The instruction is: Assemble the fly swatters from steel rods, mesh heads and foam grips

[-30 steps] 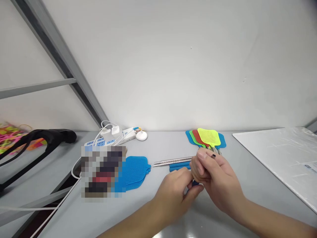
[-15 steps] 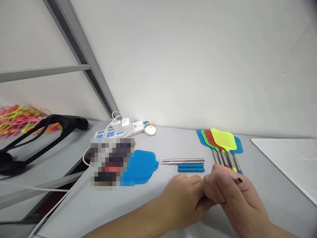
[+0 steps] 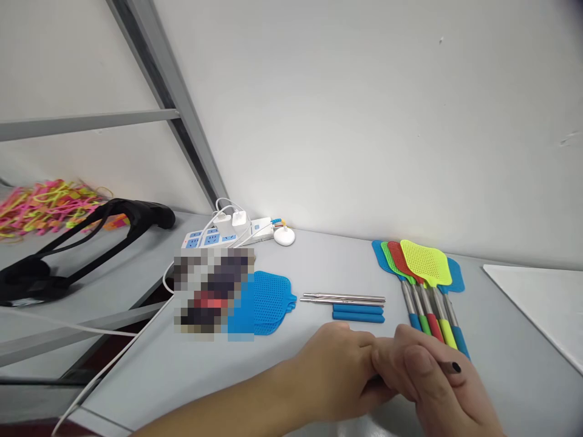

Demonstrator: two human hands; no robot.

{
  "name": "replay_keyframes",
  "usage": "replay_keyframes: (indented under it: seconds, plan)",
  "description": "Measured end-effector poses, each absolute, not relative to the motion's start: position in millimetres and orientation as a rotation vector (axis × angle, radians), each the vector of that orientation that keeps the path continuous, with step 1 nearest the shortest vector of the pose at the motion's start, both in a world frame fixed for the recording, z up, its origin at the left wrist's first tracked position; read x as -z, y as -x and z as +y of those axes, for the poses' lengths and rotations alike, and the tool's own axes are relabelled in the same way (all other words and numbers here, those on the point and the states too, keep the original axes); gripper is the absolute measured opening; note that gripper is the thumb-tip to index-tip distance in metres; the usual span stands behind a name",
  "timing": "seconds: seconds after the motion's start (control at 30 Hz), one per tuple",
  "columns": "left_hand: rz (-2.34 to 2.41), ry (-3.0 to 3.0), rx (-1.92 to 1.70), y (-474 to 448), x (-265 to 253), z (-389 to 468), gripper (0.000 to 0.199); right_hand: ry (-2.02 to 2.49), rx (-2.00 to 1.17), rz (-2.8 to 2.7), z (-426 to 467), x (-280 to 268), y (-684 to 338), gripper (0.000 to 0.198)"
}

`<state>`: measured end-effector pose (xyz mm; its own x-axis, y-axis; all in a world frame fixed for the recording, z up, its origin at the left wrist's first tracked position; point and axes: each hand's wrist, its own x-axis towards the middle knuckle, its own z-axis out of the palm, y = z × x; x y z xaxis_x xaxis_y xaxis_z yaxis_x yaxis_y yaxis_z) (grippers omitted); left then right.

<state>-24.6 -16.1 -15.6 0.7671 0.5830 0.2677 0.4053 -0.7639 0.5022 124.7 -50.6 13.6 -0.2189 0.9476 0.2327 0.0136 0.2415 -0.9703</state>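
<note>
My right hand [image 3: 437, 382] is closed round a thin metal tube [image 3: 450, 367], whose dark open end sticks out past the thumb. Pressed against it, my left hand [image 3: 334, 370] is also closed; what lies in its fingers is mostly hidden, with only a dark sliver between the hands. Beyond them lie silvery metal rods [image 3: 346, 298] and two blue handle sleeves [image 3: 358, 313]. Several blue mesh fly swatter heads [image 3: 273, 300] are stacked on the left. To the right, fly swatters [image 3: 428, 264] in blue, green, red and yellow lie fanned, with matching handles.
A white power strip [image 3: 262, 229] with plugs and cables stands near the wall, beside a round white device [image 3: 285, 236]. A blurred-out patch [image 3: 212, 291] covers something next to the swatter heads. On the left are a black strapped frame [image 3: 132, 218] and colourful cords [image 3: 50, 206]. A white board [image 3: 537, 297] lies right.
The view has shifted, so the things on the table appear slightly further right. My hands stay together, and a little more of the tube end shows from my right hand.
</note>
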Motion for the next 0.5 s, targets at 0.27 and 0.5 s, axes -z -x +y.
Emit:
replay_keyframes:
  seconds: [0.27, 0.5]
  plan:
    - [0.679, -2.177, -0.598, 28, 9, -11, 0.014, 1.092, -1.234, -1.477, -47, -20, -121, 0.049]
    - [0.692, -1.882, -0.504, 30, 4, -7, 0.016, 1.010, -1.250, -1.516, -43, -4, -124, 0.047]
